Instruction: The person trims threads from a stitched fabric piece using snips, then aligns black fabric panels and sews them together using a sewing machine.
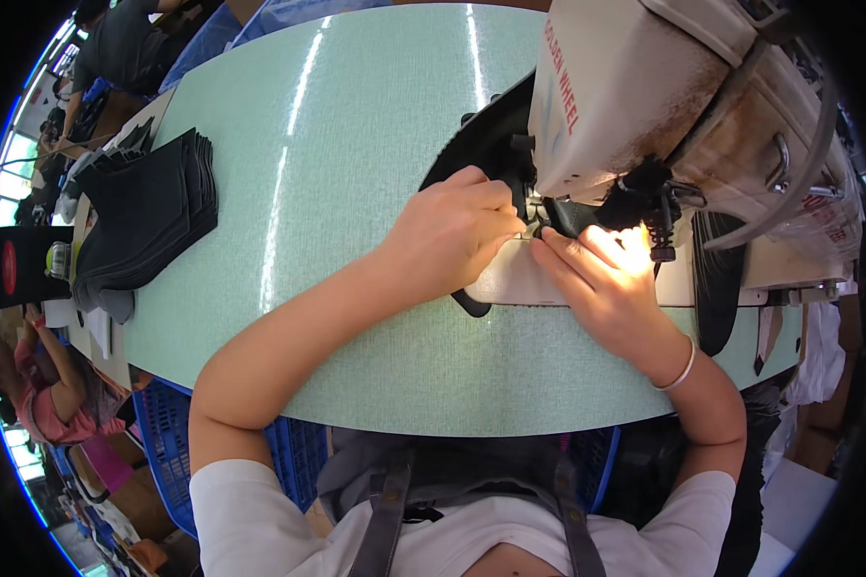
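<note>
A white sewing machine (635, 87) stands at the right of the table, its lamp lighting the needle area. Both my hands meet at its pale bed (510, 281). My left hand (457, 233) is closed in a pinch just left of the needle; what lies between its fingertips is too small to make out. Behind that hand spreads a black curved sheet piece (486, 144). My right hand (601, 279) bends in from the right, its fingers together and their tips on a small black piece (570, 217) beside the presser foot. The stitching point is partly hidden by my fingers.
A stack of black cut pieces (154, 216) lies at the table's left. Long black pieces (717, 288) hang over the right side of the bed. Blue crates (168, 452) stand below the green table (356, 125). Other people work at the far left.
</note>
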`<state>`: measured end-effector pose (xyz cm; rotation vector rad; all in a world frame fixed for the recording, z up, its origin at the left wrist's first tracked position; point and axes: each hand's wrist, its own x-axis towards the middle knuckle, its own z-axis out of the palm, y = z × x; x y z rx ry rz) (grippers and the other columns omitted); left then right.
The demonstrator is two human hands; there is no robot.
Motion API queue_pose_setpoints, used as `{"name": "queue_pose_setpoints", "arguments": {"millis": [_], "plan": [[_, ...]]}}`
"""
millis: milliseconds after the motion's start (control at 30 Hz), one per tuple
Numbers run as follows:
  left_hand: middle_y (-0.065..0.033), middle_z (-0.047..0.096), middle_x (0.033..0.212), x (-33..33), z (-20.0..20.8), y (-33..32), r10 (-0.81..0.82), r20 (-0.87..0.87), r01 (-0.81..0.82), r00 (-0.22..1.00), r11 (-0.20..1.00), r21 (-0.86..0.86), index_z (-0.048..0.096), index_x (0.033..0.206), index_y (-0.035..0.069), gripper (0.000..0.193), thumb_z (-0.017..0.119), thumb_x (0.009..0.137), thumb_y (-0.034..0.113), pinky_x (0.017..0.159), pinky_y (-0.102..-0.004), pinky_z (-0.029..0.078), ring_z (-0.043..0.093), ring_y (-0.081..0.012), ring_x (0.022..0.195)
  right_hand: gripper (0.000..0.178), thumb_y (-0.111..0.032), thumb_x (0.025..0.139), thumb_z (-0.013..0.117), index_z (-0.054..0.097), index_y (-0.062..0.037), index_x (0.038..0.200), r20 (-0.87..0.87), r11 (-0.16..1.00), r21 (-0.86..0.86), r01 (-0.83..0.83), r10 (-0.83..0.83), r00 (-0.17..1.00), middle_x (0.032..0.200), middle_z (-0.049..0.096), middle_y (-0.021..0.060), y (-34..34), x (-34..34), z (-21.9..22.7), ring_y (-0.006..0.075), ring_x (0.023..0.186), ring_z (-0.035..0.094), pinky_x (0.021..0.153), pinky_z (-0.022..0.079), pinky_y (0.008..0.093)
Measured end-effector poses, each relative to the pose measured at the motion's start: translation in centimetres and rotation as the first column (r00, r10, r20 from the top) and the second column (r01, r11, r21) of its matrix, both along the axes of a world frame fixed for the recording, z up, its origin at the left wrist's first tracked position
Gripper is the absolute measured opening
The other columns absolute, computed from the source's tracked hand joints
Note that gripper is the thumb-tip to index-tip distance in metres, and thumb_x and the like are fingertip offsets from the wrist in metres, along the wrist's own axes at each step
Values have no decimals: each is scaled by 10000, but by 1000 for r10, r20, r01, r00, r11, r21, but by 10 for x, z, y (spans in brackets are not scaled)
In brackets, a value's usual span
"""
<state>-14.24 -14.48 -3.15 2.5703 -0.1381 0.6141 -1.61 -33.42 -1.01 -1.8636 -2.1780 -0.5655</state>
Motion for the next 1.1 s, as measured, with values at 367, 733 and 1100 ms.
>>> {"name": "queue_pose_setpoints", "arguments": {"millis": [367,733,1100], "plan": [[-29,630,871,5,-3,-2,41,31,-42,999,998,41,728,929,66,207,682,735,6,723,-337,508,578,-222,827,365,-58,712,655,654,37,1065,-79,996,84,-15,21,997,1010,641,107,0,2,-14,214,886,631,610,532,297],[18,659,1022,3,4,24,107,284,-234,953,853,466,688,834,120,115,642,732,93,1189,-558,170,559,-190,1129,296,-80,753,636,662,-36,1044,-112,1000,11,27,-26,993,996,653,50,1,6,-8,173,879,644,580,533,289],[-64,672,1118,-16,25,9,-88,52,30,995,740,672,640,766,47,51,627,729,80,1082,-426,381,595,-197,999,347,-71,746,644,662,-99,1091,-14,992,72,105,-105,994,941,669,14,-6,31,-17,196,855,660,720,506,382]]}}
